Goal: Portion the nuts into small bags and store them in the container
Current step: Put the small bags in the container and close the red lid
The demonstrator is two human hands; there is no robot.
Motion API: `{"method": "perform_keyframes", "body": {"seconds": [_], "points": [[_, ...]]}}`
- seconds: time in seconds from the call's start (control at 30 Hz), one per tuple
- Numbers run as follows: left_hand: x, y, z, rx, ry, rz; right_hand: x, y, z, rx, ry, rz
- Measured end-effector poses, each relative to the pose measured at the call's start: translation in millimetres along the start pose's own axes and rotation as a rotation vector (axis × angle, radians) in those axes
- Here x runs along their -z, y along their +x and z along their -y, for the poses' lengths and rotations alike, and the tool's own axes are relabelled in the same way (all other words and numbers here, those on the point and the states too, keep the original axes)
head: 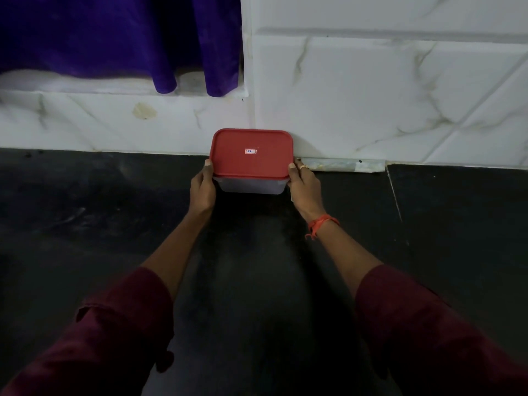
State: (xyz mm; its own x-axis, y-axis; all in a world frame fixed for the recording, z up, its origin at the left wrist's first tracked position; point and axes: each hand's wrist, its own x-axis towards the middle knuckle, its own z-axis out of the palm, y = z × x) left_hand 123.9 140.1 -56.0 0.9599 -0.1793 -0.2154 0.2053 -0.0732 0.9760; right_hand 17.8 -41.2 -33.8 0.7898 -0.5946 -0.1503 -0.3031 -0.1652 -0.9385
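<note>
A rectangular plastic container [251,185] with a red lid [251,152] stands on the dark counter against the white tiled wall. The lid is on, with a small sticker in its middle. My left hand [203,187] grips the container's left side, thumb at the lid's edge. My right hand [304,184] grips its right side; it wears a ring, and an orange thread is tied at the wrist. What is inside the container is hidden. No nuts or bags are in view.
The dark counter [85,218] runs left and right of the container. The white marble-patterned wall [371,95] stands directly behind. A purple curtain [114,38] hangs over a ledge at the upper left. A seam crosses the counter at the right.
</note>
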Motion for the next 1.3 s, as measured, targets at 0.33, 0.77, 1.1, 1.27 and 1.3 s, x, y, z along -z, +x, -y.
{"method": "perform_keyframes", "body": {"seconds": [0.33, 0.77, 1.1, 1.27, 1.3], "points": [[-3, -10, -8, 0.013, 0.04, 0.024, 2, 0, -2, -0.002, -0.05, 0.004], [3, -29, -35, 0.069, 0.016, 0.029, 4, -3, 10, -0.088, -0.036, 0.041], [-7, -35, -23, 0.097, -0.057, -0.022, 7, -15, 8, -0.031, -0.003, 0.03], [-3, -35, -26, 0.093, -0.028, -0.039, 2, -13, 8, -0.015, -0.048, 0.054], [-2, -32, -24, 0.096, -0.025, -0.039, 2, -11, 5, -0.011, -0.048, 0.062]]}}
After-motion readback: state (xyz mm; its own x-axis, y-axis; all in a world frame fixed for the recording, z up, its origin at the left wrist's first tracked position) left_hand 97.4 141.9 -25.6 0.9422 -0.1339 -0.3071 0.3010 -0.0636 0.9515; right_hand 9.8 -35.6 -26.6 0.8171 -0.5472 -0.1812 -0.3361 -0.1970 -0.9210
